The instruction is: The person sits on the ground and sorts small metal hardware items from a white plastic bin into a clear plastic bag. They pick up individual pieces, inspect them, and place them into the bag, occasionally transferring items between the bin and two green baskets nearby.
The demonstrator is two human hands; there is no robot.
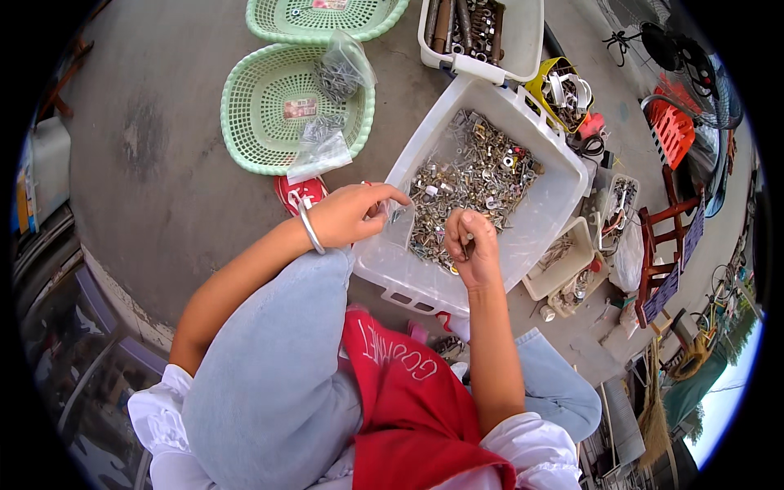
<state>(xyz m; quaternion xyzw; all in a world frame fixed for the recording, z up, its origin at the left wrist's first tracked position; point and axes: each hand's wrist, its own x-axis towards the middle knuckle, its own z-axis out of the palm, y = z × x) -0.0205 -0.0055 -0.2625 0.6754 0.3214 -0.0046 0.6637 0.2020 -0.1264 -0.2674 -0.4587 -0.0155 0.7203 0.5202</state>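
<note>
Before me sits a large translucent plastic bin [563, 184] with a heap of loose screws, nuts and washers [469, 175] on its bottom. My right hand [474, 245] is closed above the bin's near part, its fingers pinching a small screw [468, 238]. Over the bin's left wall is my left hand [353, 214], with a silver bangle [310, 224] at the wrist. Its index finger reaches toward the heap and the other fingers are curled; a small item seems to be by the fingertips, too small to make out.
Left of the bin lies a green plastic basket [233, 114] holding clear bags of screws [339, 73]. A second green basket [392, 20] is beyond it. A bin of metal rods [527, 37], a yellow container [539, 77] and small trays [576, 253] flank the bin.
</note>
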